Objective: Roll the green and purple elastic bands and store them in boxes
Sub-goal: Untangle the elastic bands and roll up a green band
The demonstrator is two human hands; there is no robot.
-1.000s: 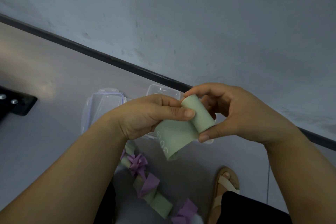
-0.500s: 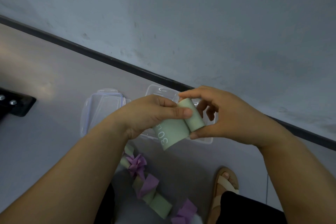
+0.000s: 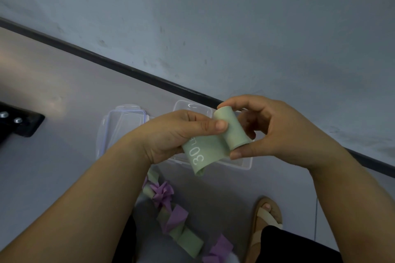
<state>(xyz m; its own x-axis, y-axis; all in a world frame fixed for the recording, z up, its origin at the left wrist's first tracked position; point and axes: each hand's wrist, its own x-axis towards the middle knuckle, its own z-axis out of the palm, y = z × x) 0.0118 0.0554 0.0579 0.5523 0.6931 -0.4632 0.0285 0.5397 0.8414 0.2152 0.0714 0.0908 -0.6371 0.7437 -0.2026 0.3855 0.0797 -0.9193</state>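
Head view: you're mid-roll on one green band [image 3: 215, 145], held in the air above the clear box [image 3: 243, 163]. Your right grip [image 3: 284, 132] pinches the rolled end between thumb and forefinger. Your left grip [image 3: 177, 134] pinches the flat tail, thumb on top. Maybe half is wound, and white print "30" shows on the tail. Can't see anything boxed, since your hands hide most of the box. The loose green and purple bands [image 3: 175, 218] lie tangled near you, unrolled.
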